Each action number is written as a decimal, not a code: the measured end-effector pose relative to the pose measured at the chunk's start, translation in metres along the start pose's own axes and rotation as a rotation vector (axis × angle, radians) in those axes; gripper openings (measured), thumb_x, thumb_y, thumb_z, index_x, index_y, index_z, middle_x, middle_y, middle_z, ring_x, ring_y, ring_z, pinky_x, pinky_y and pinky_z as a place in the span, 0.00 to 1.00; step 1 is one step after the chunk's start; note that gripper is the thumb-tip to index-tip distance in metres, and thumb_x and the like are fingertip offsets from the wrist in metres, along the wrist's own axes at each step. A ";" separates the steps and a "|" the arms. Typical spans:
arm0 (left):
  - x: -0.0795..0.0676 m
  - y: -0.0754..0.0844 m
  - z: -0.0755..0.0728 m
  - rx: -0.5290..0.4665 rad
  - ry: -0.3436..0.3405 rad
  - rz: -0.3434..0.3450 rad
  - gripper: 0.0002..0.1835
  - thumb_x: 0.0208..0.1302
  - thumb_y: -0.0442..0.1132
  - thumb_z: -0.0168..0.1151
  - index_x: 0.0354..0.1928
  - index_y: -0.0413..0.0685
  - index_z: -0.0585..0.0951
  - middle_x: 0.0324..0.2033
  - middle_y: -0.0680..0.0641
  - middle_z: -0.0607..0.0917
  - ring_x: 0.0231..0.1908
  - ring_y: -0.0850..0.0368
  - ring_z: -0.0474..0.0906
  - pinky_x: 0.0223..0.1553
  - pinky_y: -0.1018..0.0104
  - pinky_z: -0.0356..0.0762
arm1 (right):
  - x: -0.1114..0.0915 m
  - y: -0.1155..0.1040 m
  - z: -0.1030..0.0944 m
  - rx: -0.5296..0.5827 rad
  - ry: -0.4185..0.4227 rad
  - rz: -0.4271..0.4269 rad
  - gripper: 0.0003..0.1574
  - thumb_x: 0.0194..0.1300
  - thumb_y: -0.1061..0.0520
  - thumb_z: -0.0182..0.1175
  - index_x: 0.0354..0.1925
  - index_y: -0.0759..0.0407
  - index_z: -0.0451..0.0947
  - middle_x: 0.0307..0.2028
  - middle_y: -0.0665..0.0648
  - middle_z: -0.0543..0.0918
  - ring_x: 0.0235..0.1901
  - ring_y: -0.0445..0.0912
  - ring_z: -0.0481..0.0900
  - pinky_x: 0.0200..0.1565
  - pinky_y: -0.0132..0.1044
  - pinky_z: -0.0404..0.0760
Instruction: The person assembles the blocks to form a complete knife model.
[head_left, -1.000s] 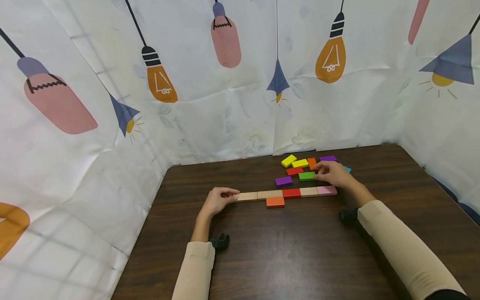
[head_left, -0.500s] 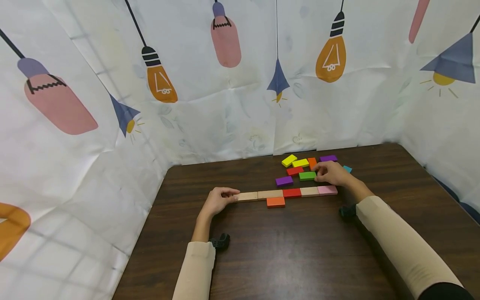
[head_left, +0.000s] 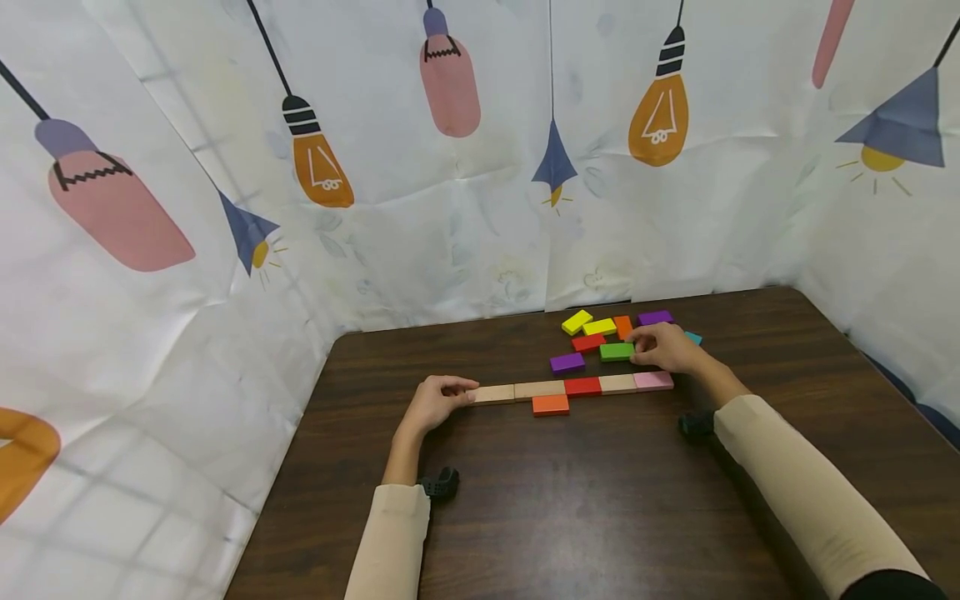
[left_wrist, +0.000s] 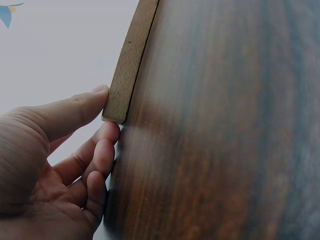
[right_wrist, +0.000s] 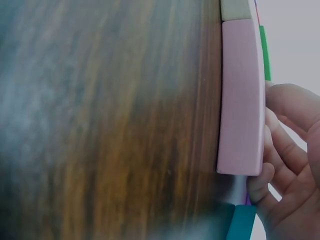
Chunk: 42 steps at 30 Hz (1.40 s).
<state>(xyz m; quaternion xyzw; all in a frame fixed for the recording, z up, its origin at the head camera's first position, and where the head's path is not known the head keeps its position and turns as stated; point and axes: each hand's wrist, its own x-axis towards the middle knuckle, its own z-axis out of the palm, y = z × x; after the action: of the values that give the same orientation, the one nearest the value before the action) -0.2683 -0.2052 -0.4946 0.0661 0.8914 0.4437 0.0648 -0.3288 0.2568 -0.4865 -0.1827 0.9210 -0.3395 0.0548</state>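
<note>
My left hand (head_left: 435,402) is at the left end of a row of flat blocks. Its thumb and fingertips grip the end of a plain wooden block (left_wrist: 131,65). To the right, the row continues with another wooden block (head_left: 539,389), a red block (head_left: 582,387), a shorter wooden one (head_left: 618,383) and a pink block (head_left: 653,381). Beyond the row, my right hand (head_left: 666,346) pinches the right end of a green block (head_left: 616,352). In the right wrist view, the pink block (right_wrist: 242,100) hides part of the green block (right_wrist: 265,52) and some fingertips.
An orange block (head_left: 551,405) lies against the row's near side. Around the green block are a purple block (head_left: 567,363), a red one (head_left: 588,342), two yellow blocks (head_left: 599,327), an orange one, another purple one and a blue block (head_left: 693,337). A patterned curtain surrounds the dark table (head_left: 570,500).
The green block has shifted slightly to the right, away from the purple block beside it. Both hands stay almost in place, and the row has not moved.
</note>
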 end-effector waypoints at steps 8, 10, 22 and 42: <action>-0.001 -0.001 0.000 -0.010 -0.008 0.001 0.10 0.66 0.42 0.71 0.48 0.59 0.91 0.35 0.50 0.86 0.32 0.55 0.78 0.36 0.62 0.77 | -0.009 -0.006 -0.008 -0.003 0.053 0.002 0.21 0.65 0.57 0.71 0.54 0.65 0.82 0.35 0.55 0.85 0.34 0.45 0.79 0.39 0.37 0.80; -0.001 -0.001 -0.001 -0.012 -0.008 0.002 0.10 0.66 0.42 0.71 0.48 0.59 0.91 0.35 0.50 0.86 0.33 0.54 0.78 0.36 0.62 0.77 | -0.012 -0.010 -0.010 -0.001 0.066 0.002 0.22 0.65 0.57 0.71 0.54 0.64 0.82 0.36 0.55 0.85 0.34 0.45 0.79 0.38 0.35 0.80; -0.001 0.000 -0.001 -0.017 -0.008 0.001 0.10 0.66 0.42 0.71 0.48 0.58 0.91 0.35 0.50 0.85 0.32 0.54 0.77 0.36 0.62 0.75 | -0.040 -0.038 -0.014 -0.007 0.068 -0.048 0.19 0.64 0.58 0.72 0.52 0.63 0.83 0.35 0.53 0.84 0.34 0.45 0.78 0.37 0.30 0.80; -0.001 0.001 -0.001 -0.013 -0.008 0.006 0.11 0.67 0.43 0.70 0.49 0.55 0.91 0.36 0.48 0.85 0.33 0.54 0.76 0.35 0.62 0.74 | -0.057 -0.044 0.032 -0.006 -0.069 -0.142 0.14 0.62 0.60 0.73 0.46 0.57 0.84 0.29 0.45 0.80 0.30 0.37 0.75 0.34 0.30 0.77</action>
<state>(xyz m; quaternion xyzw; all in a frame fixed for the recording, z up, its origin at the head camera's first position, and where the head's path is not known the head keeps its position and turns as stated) -0.2678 -0.2056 -0.4933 0.0701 0.8880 0.4494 0.0673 -0.2560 0.2282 -0.4836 -0.2591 0.9044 -0.3334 0.0617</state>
